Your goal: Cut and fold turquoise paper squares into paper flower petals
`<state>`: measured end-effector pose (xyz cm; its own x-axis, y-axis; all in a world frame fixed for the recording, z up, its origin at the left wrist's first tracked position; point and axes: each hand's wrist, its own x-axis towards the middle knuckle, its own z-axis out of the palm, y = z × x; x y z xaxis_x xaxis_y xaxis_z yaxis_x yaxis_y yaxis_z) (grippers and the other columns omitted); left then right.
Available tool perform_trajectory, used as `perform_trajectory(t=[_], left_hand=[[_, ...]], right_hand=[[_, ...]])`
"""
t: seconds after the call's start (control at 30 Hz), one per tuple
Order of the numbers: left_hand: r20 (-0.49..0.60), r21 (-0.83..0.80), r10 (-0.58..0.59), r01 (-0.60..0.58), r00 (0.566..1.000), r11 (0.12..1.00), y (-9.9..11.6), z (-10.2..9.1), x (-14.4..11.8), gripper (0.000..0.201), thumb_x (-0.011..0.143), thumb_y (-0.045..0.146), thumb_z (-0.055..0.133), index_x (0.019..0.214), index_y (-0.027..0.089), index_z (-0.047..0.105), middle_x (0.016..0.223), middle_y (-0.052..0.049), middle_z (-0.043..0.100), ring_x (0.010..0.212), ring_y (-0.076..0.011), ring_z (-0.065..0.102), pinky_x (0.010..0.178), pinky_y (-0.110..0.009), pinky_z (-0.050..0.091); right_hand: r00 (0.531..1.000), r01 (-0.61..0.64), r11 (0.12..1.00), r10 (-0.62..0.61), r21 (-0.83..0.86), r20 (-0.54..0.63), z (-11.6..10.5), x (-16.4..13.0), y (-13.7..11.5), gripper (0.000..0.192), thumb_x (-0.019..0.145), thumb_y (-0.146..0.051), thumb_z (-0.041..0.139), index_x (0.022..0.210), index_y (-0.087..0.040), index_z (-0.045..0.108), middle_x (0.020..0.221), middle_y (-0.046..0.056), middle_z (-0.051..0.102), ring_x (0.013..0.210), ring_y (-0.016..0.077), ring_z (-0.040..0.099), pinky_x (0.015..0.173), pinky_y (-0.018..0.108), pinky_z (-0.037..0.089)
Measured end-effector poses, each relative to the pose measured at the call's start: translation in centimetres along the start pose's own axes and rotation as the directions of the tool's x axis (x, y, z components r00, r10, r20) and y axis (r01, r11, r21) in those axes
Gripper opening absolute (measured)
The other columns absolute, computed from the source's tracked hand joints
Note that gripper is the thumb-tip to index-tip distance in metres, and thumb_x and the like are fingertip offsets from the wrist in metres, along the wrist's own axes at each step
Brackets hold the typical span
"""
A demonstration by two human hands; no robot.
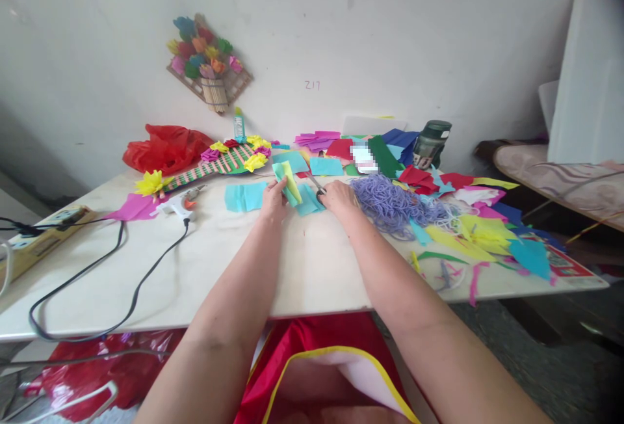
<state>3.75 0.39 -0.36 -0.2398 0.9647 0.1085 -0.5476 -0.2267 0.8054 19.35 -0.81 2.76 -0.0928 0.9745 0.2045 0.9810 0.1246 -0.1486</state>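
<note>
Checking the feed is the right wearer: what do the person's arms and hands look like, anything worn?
Both arms are bare to above the elbow; no sleeves show. The left hand and right hand wear no gloves, and no watch or bracelet is visible. Rings are too small to tell.

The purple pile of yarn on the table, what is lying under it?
Yellow and teal paper pieces stick out from under the edge of the purple pile of yarn, near the right hand. What lies beneath its middle is covered.

Looks like a home craft corner: white table (312, 268) buried in coloured paper scraps (482, 229), glue gun (178, 204) left of centre, paper-flower decoration (207, 63) on the wall, bed (560, 177) far right.
</note>
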Motion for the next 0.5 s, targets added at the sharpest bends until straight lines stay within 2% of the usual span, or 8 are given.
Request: perform_trajectory(t=[0.17, 0.23, 0.3, 0.37, 0.43, 0.5], left_hand=[[0.023, 0.028, -0.005, 0.004, 1.0, 1.0, -0.1, -0.1, 0.0, 0.036, 0.051, 0.037, 0.076, 0.074, 0.016, 0.059, 0.058, 0.002, 0.058, 0.048, -0.0092, 0.053, 0.047, -0.022, 0.042], [0.039, 0.054, -0.001, -0.001, 0.999, 0.999, -0.1, 0.0, -0.1, 0.036, 0.052, 0.038, 0.075, 0.074, 0.016, 0.059, 0.06, 0.002, 0.059, 0.05, -0.0093, 0.053, 0.048, -0.021, 0.042], [0.061, 0.08, 0.01, -0.015, 0.998, 0.997, 0.0, 0.1, -0.3, 0.036, 0.052, 0.04, 0.075, 0.075, 0.016, 0.06, 0.063, 0.001, 0.06, 0.054, -0.0101, 0.055, 0.05, -0.021, 0.042], [0.091, 0.104, 0.024, -0.034, 0.996, 0.994, 0.1, 0.3, -0.6, 0.037, 0.053, 0.041, 0.074, 0.076, 0.016, 0.061, 0.066, 0.0, 0.061, 0.058, -0.0112, 0.057, 0.053, -0.022, 0.042], [0.124, 0.123, 0.04, -0.055, 0.991, 0.991, 0.0, 0.6, -0.8, 0.036, 0.054, 0.042, 0.073, 0.077, 0.016, 0.062, 0.067, -0.001, 0.061, 0.061, -0.0118, 0.057, 0.056, -0.022, 0.042], [0.152, 0.148, 0.042, -0.064, 0.987, 0.987, -0.1, 0.9, -0.8, 0.034, 0.055, 0.041, 0.072, 0.077, 0.016, 0.062, 0.065, 0.0, 0.06, 0.06, -0.0117, 0.056, 0.056, -0.023, 0.042]], right_hand=[[1.0, 0.024, 1.0, -0.023, 0.011, -0.008, 0.3, 0.1, 0.3, 0.03, 0.074, -0.032, 0.053, 0.096, -0.017, 0.067, 0.111, 0.014, 0.058, 0.098, 0.0253, 0.055, 0.075, 0.032, 0.041], [0.995, 0.049, 0.996, -0.043, 0.069, -0.089, 0.4, 0.1, 0.4, 0.027, 0.077, -0.03, 0.049, 0.093, -0.019, 0.068, 0.111, 0.012, 0.059, 0.102, 0.0241, 0.052, 0.075, 0.031, 0.04], [0.983, 0.08, 0.977, -0.044, 0.199, -0.177, 0.6, 0.2, 0.4, 0.028, 0.081, -0.032, 0.043, 0.091, -0.021, 0.068, 0.106, 0.008, 0.061, 0.1, 0.0213, 0.052, 0.074, 0.029, 0.039], [0.982, 0.114, 0.914, -0.043, 0.389, -0.186, 1.1, 0.5, 0.1, 0.035, 0.083, -0.042, 0.039, 0.089, -0.022, 0.067, 0.095, 0.004, 0.065, 0.09, 0.0183, 0.055, 0.071, 0.027, 0.038], [0.987, 0.147, 0.812, -0.084, 0.566, -0.136, 1.8, 0.8, -0.5, 0.042, 0.082, -0.051, 0.037, 0.086, -0.021, 0.066, 0.081, 0.002, 0.065, 0.078, 0.0157, 0.056, 0.066, 0.025, 0.038], [0.984, 0.179, 0.726, -0.121, 0.664, -0.132, 2.6, 1.0, -1.1, 0.044, 0.082, -0.052, 0.035, 0.081, -0.018, 0.064, 0.072, 0.0, 0.063, 0.069, 0.0135, 0.054, 0.062, 0.023, 0.037]])
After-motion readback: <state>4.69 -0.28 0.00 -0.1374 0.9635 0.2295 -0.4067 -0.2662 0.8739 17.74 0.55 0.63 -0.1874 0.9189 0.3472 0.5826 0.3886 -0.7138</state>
